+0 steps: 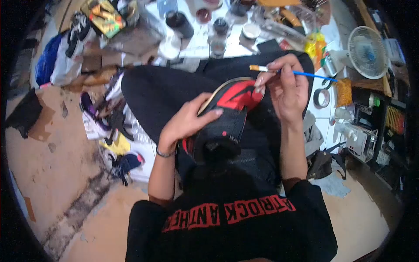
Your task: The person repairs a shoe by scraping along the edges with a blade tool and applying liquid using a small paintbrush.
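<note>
A black and red shoe with a pale sole edge rests over my lap, its toe pointing away and its opening toward me. My left hand grips it from the left side, thumb on the upper. Between the fingers of my right hand is a slim paintbrush with a blue handle, a whitish band and an orange-brown tip pointing left. That hand is beside the toe, its lower fingertips at the red part, apparently touching it. The inside of the shoe is dark.
Beyond my legs, jars and cups, including a white cup, stand on white tiles. To the right are a fan, a tape roll and a bag of orange contents. A dark shoe lies at left.
</note>
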{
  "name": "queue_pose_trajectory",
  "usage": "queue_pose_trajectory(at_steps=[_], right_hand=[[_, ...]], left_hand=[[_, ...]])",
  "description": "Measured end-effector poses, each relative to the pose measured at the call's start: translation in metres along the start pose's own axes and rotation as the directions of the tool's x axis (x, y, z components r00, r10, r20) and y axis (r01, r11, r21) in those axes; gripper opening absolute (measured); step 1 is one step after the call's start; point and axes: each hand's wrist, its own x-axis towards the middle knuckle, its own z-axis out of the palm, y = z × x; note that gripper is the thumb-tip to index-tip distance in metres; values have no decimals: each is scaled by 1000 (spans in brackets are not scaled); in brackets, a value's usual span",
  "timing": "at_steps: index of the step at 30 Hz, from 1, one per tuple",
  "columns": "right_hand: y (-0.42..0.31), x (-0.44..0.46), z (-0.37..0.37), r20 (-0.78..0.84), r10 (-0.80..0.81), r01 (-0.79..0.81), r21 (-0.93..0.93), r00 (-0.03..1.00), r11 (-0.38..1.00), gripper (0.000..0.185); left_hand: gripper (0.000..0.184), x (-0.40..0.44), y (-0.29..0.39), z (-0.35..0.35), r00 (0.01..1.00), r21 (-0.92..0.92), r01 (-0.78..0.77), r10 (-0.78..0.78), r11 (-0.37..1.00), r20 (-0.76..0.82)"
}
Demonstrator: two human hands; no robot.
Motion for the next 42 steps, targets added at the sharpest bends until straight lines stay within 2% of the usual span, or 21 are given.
queue_pose_trajectory(at_steps=[1, 3, 4, 8, 11, 13, 15, 16, 20, 24, 29, 32, 38, 41, 42], right_hand=[[2, -4, 6, -57, 5, -8, -46, 998, 999, 24], [17, -10, 0, -18, 47, -49, -96, 999, 994, 17], [24, -13, 2, -32, 64, -67, -120, 997, 990, 15], [50, -25, -5, -55, 102, -112, -216, 993, 970, 11], [60, -34, -9, -88, 131, -151, -281, 987, 948, 11], [66, -35, -9, -91, 133, -155, -308, 987, 939, 10], [73, -35, -12, -58, 106, -121, -427, 993, 896, 12], [76, -34, -13, -38, 91, -98, -484, 995, 870, 13], [78, -33, -8, 23, 114, -82, -553, 993, 829, 18], [79, -35, -5, 58, 170, -109, -561, 984, 821, 20], [85, -34, -6, 69, 143, -76, -583, 987, 809, 23], [85, -34, -6, 74, 137, -65, -599, 988, 798, 23], [82, -32, -2, 108, 101, -2, -675, 989, 737, 22], [84, -31, 0, 119, 76, 33, -718, 990, 695, 20], [85, -31, 0, 119, 67, 41, -728, 991, 685, 20]], left_hand=[[53, 0, 5, 0, 998, 10, 58, -58, 998, 14], [58, 3, 4, -1, 995, 10, 96, -96, 995, 3], [57, 5, -1, 2, 998, 12, 48, -47, 999, -45], [52, 12, 0, -3, 986, -44, 164, -164, 985, 11], [35, 18, -7, 0, 990, -110, 136, -131, 984, 53], [36, 21, -6, -3, 986, -96, 155, -148, 983, 77], [37, 24, -12, -4, 990, -85, 115, -107, 990, 93], [36, 25, -10, -6, 984, -33, 150, -146, 988, 100], [33, 28, -7, -11, 986, 81, 115, -124, 990, 112], [31, 30, -19, -7, 984, 10, 132, -132, 991, 117], [31, 29, -15, -8, 979, 3, 168, -167, 986, 118], [36, 28, -24, -4, 995, -62, 89, -86, 994, 48], [37, 29, -33, -1, 999, -119, 24, -21, 993, 28], [31, 28, -20, -7, 987, -3, 126, -125, 992, 103], [30, 28, -21, -7, 987, -20, 127, -125, 992, 102]])
